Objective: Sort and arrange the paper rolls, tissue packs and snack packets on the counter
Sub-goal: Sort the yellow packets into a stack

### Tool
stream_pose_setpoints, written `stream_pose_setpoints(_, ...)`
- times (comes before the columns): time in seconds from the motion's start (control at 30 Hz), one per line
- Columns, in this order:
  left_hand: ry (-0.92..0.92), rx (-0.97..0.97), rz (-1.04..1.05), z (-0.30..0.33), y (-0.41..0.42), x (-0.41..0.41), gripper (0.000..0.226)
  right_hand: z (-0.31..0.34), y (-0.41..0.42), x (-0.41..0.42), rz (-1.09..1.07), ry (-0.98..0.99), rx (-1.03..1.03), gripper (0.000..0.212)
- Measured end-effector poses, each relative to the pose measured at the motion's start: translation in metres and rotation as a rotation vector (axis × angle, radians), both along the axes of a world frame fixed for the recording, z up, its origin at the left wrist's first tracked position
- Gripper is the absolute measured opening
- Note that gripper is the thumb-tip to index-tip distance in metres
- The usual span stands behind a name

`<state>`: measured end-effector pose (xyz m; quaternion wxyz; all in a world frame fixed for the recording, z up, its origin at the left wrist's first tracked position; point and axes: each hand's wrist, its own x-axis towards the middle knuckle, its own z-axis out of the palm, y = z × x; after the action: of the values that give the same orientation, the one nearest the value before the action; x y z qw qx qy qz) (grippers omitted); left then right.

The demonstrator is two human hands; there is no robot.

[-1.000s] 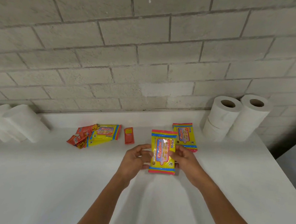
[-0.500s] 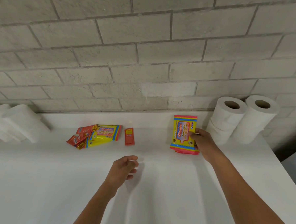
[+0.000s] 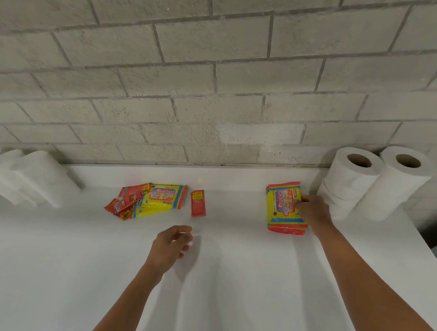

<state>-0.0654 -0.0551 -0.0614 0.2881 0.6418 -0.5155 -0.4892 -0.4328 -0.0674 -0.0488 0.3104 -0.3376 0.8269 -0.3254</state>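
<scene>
With the right hand (image 3: 311,211) seemingly pinching the tissue stack (image 3: 284,209) at right and the left hand (image 3: 170,247) loosely released, a careless letting-go could skew the packs.

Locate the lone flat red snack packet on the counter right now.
In the head view the flat red snack packet lies alone left of centre on the white counter, just right of the yellow wipes pack, ahead of the left hand.

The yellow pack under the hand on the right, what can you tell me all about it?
The yellow wipes pack is a flat, shiny plastic packet with pink and blue stripes at both ends and "Giggles" printed on its label. It lies on top of a matching pack on the white counter, beside stacked toilet paper rolls. The right hand holds its right edge.
</scene>
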Motion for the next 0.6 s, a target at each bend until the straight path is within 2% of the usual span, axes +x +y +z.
stream_pose_setpoints(0.13,-0.169,-0.116,0.036,0.002,-0.031,0.016,0.013,0.002,0.001,0.007,-0.022,0.148,0.036,0.030)
stream_pose_setpoints(0.3,-0.514,-0.247,0.000,0.007,-0.074,0.034,0.023,0.004,0.003,0.015,0.015,0.210,0.038,0.032)
stream_pose_setpoints(0.6,-0.911,-0.293,-0.342,0.014,-0.138,0.051,0.050,0.014,0.006,0.022,0.085,0.262,0.097,0.045)
